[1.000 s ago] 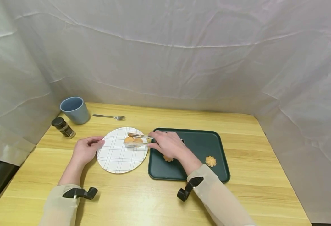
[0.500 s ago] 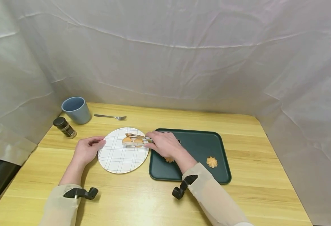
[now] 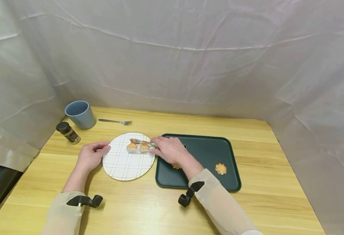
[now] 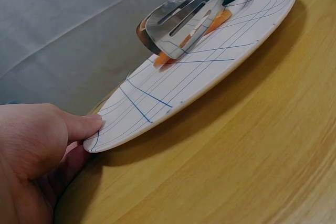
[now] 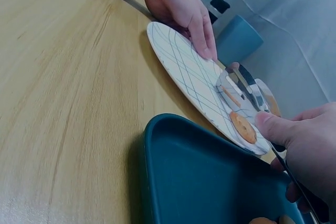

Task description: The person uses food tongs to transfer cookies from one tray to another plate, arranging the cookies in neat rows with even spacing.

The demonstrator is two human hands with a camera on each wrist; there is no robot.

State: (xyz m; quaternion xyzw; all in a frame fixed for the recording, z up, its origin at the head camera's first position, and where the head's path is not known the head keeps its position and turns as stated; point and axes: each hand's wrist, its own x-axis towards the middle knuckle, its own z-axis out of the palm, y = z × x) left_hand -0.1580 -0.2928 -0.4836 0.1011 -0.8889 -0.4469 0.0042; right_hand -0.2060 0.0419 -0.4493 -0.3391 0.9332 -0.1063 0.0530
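Note:
My left hand pinches the left rim of a round white plate with blue grid lines, its thumb on top. In my right hand is a pair of metal serving tongs with slotted, flat ends. These ends reach over the upper middle of the plate, around a golden cookie. A second cookie lies on the plate just right of it, partly covered by the tongs in the head view. Whether the tongs squeeze the first cookie, I cannot tell.
Right of the plate lies a dark green tray. It bears a flower-shaped cookie and another cookie half hidden by my right wrist. A fork, a blue cup and a black-capped spice jar are at the back left.
My right hand and the tongs have shifted slightly left over the plate. The left cookie has moved left, widening the gap between both cookies. My left hand keeps its hold on the rim.

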